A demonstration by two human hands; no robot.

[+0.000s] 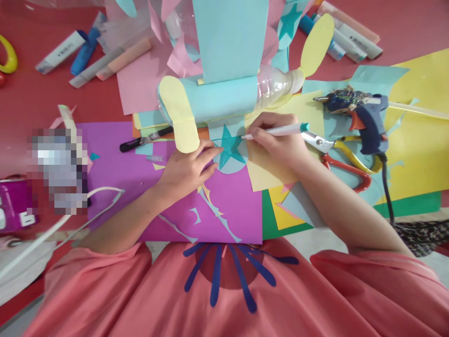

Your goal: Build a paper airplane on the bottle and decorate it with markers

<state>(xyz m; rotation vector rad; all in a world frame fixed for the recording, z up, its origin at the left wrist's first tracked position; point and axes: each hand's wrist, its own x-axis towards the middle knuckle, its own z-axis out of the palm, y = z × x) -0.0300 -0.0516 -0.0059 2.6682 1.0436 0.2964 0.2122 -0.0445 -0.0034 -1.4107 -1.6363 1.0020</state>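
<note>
My right hand [277, 140] is closed around a white marker pen [286, 130] with a teal end. Its tip touches a light-blue paper piece [236, 166] that is rounded at the bottom and bears a teal star [229, 149]. A thin teal line runs leftward from the pen tip. My left hand [189, 164] lies with fingers stretched out, fingertips on the left edge of that piece. Just beyond both hands, a plastic bottle [275, 86] wrapped in light-blue paper lies on its side, with yellow paper blades [178, 114] and a tall light-blue panel [229, 37] attached.
Right of my right hand lie scissors [345, 159] and a blue glue gun [372, 117] with a cord. Purple paper [119, 164] with scraps spreads beneath my left arm. Several markers [65, 51] lie at the back. A white cable [45, 243] crosses the left side.
</note>
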